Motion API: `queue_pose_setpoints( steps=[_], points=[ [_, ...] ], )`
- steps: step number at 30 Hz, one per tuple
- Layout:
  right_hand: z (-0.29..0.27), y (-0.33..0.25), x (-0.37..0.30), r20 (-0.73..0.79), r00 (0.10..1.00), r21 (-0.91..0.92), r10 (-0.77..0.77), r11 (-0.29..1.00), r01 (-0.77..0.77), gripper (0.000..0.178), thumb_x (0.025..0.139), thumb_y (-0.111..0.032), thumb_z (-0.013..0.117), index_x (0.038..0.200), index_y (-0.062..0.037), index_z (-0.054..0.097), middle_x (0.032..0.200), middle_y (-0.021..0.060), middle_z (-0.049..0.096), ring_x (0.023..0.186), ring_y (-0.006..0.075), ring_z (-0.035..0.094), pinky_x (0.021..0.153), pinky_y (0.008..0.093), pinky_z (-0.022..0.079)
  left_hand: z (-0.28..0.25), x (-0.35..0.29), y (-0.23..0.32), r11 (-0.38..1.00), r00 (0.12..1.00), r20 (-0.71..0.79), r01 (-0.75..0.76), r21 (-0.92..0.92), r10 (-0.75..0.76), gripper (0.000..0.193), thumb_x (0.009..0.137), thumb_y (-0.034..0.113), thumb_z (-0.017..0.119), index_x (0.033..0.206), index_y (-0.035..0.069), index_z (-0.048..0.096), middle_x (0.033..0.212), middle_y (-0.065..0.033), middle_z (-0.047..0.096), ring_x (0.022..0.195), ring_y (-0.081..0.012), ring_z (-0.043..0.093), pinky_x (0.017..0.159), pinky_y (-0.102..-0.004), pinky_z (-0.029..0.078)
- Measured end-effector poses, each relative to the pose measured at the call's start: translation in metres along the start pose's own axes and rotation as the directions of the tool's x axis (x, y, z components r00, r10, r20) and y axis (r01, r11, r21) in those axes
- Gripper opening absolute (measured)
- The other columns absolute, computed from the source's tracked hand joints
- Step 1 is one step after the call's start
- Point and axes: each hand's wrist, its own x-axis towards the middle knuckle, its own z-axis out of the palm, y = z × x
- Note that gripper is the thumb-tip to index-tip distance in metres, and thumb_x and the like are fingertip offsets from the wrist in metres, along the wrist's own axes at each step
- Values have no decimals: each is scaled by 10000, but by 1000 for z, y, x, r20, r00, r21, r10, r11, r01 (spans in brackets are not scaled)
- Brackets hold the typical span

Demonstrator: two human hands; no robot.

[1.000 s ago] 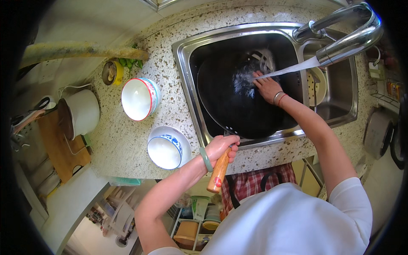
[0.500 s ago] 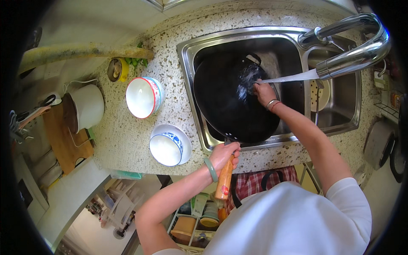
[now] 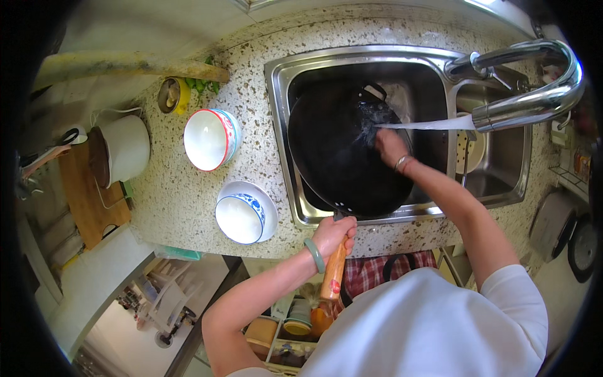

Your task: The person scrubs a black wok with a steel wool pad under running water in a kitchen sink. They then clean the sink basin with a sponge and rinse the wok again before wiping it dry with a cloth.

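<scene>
Glare streaks the faucet (image 3: 524, 112); right hand (image 3: 392, 147) looks blurred.

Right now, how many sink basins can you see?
2: the larger basin, with most of the wok in it, and the smaller basin to its right. No other basin shows.

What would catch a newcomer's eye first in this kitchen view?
Probably the large, round, black wok in the steel sink's left basin, its brown wooden handle held in the person's left grip. Next, likely the curved chrome faucet at upper right, its white water stream reaching the wok near the right grip. Then perhaps the red-rimmed white bowl on the speckled counter, left of the sink.
</scene>
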Motion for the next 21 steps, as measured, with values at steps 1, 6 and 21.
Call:
queue_pose_setpoints(
  steps=[1,6,21],
  points=[
    [6,-22,-21,82,996,140,27,989,-38,61,765,-36,622,813,-44,585,822,150,618,807,333,613,694,398,495,-1,-1,-2,1000,1000,-5,-7,-7,7,129,897,160,559,820,69,510,660,8,489,474,-79,436,407,-234,364],
    [-16,-76,-67,380,925,553,-23,807,-207,126,764,-111,715,788,-63,601,773,108,605,759,252,608,703,342,489,-4,2,-8,999,1000,27,-10,-31,11,117,895,158,559,823,76,515,664,6,492,474,-79,443,405,-235,364],
    [11,-33,-32,122,987,248,-103,966,70,137,755,-74,685,818,-48,566,822,138,580,788,318,589,695,390,478,0,7,-15,999,999,21,-26,-43,27,95,892,151,566,848,73,535,669,7,497,485,-87,454,415,-246,382]
  ],
)
